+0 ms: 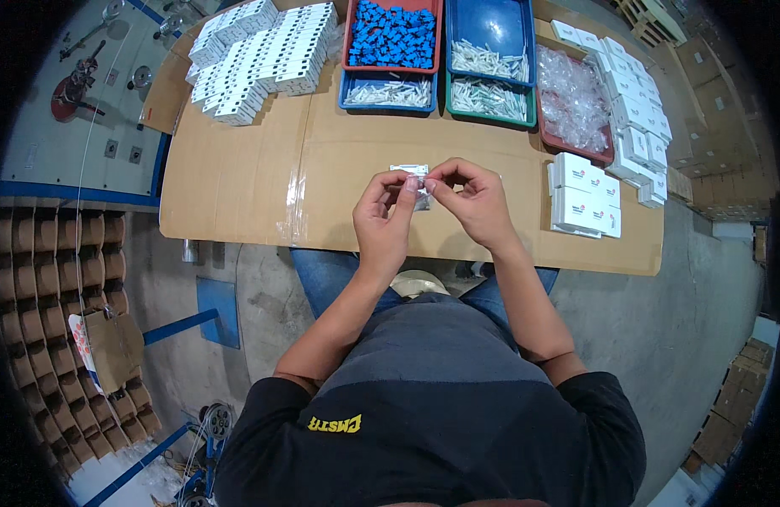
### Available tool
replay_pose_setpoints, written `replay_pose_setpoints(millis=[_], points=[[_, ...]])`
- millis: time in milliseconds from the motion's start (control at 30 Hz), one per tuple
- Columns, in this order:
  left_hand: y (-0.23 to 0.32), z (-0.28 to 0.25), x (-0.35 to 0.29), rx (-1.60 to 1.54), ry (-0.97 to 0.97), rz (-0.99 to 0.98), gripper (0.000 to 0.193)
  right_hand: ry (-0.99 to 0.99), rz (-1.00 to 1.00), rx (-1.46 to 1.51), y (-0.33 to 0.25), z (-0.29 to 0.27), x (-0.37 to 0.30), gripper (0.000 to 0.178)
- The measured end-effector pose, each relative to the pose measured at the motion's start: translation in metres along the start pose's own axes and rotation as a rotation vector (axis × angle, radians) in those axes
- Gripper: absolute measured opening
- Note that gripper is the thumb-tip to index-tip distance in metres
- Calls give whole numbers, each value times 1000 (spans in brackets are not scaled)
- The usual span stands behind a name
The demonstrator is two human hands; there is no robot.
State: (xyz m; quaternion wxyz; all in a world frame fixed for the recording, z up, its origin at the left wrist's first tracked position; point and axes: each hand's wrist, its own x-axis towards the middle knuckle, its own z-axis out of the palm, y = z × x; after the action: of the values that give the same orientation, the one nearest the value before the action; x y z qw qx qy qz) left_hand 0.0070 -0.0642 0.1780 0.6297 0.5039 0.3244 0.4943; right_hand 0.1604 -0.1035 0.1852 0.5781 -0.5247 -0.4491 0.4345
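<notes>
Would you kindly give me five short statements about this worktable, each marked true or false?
1. Blue pieces fill a red tray at the far side. True.
2. The left hand is far from the right hand. False: their fingertips come close together.
3. Clear plastic pieces lie in the green tray. False: they lie in another red tray, at the right.
4. White boxes are stacked at both the left and the right. True.
5. Both hands wear gloves. False: they are bare.
</notes>
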Motion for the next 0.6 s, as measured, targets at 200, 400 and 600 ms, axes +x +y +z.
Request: replay_pose_setpoints(millis=[200, 400, 600], points=[[-5, -3, 0, 63, -16, 42, 13, -8, 61, -1, -5, 0, -2, 10], [-6, -3, 1, 23, -15, 19, 13, -3, 36, -32, -1, 1, -1, 10], [-2, 2, 2, -36, -22, -25, 11, -2, 41, -8, 6, 0, -1, 11]])
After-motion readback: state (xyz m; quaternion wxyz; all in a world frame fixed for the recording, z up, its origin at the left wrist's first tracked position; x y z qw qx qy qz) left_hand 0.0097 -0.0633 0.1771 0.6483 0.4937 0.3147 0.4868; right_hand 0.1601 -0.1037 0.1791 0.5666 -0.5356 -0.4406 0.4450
